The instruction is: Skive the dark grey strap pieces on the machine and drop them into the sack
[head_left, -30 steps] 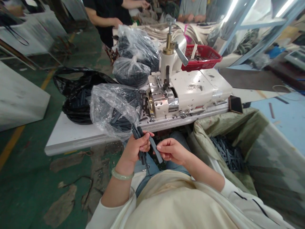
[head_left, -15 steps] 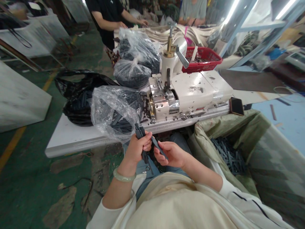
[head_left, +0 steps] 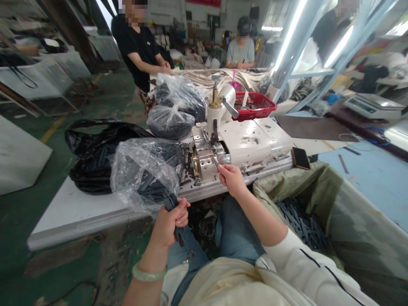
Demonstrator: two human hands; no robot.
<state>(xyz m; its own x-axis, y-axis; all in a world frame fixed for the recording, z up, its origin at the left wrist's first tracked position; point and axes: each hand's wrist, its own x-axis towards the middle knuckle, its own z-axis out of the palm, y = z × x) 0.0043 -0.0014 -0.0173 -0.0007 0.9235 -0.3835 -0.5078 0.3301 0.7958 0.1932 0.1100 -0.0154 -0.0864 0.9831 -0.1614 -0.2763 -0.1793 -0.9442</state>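
My left hand (head_left: 174, 219) is closed round a bundle of dark grey strips (head_left: 171, 201) in front of the clear plastic bag (head_left: 127, 165), whose mouth shows more such strips. With my right hand (head_left: 232, 179) I pinch one dark strip (head_left: 215, 161), its far end at the metal working head of a white skiving machine (head_left: 255, 140). Where exactly the strip's tip sits in the machine is too small to make out. Dark scraps lie scattered on the machine and around its base.
Left of the machine are a black bag (head_left: 79, 170) and tied clear bags (head_left: 172, 121). Behind it stands a red basket (head_left: 259, 111). A phone (head_left: 301, 158) lies at the table's right end, beside a cloth-lined bin (head_left: 267, 187) of strips. Two people work across the table.
My right hand has moved up and forward, bringing a strip from beside the left hand to the machine. The left hand still grips the bundle. The view has tilted up.
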